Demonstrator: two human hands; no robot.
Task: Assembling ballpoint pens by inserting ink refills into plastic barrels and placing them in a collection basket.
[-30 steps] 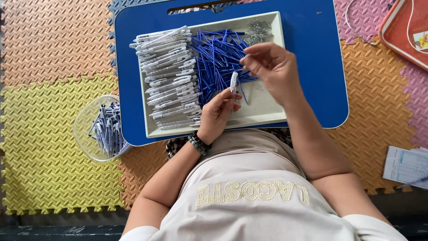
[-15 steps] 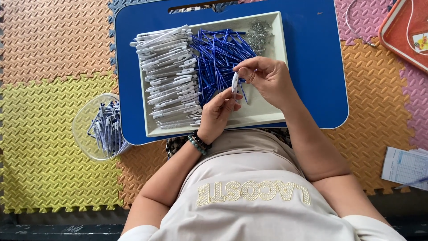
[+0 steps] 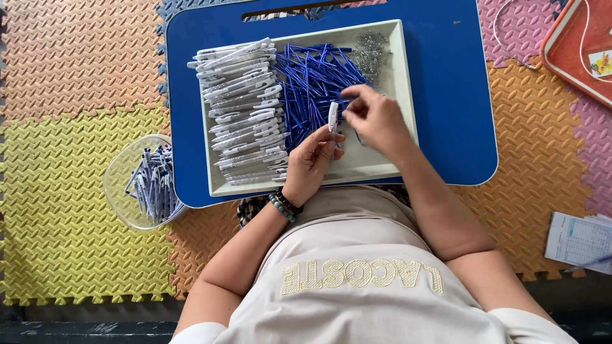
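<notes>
Left hand (image 3: 312, 159) pinches a white pen barrel (image 3: 332, 117) upright over the tray's (image 3: 376, 167) near edge; right hand (image 3: 376, 118) closes its fingertips just beyond, what they hold unclear. Best keep the barrel steady and aligned. Farther: blue refills (image 3: 312, 83), springs (image 3: 370, 51) in the far right corner.

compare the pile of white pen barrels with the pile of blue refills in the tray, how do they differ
The white pen barrels are thick and white with clips, stacked fairly parallel on the left side of the grey tray. The blue refills are thin and dark blue, crisscrossed loosely in the middle. Both piles lie in the same tray, touching side by side.
</notes>
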